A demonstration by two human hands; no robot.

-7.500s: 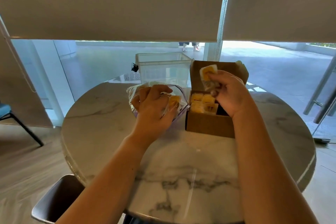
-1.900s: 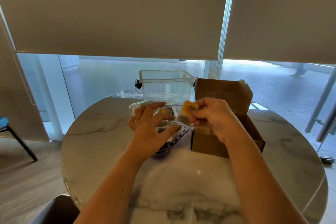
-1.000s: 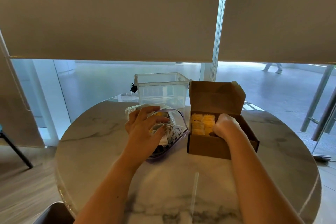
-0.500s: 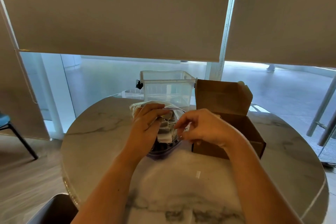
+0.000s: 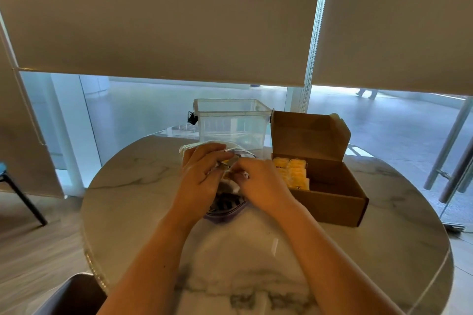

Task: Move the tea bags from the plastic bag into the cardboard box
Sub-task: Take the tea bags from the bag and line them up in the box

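- Cardboard box [image 5: 332, 202], right of centre on the marble table [image 5: 143, 202]: lid flap upright; two rows of yellow tea bags [image 5: 291, 174] already packed against its left wall, the right part of the interior bare. Judged partly filled.
- Plastic bag [image 5: 225, 212], centre of frame, lying just left of the box: pale and dark sachets visible inside between the two hands, so transfers remain; how many cannot be counted.
- Left hand [image 5: 199, 181]: fingers curled over the top of the bag, holding its mouth.
- Right hand [image 5: 261, 184]: fingertips drawn together inside the bag mouth, near a yellow-edged sachet; whether one is actually pinched cannot be told.
- Clear plastic tub [image 5: 231, 123], behind the bag at upper centre: appears empty and uninvolved.
- Stage, as judged: mid-task, at the reach for the next bag.
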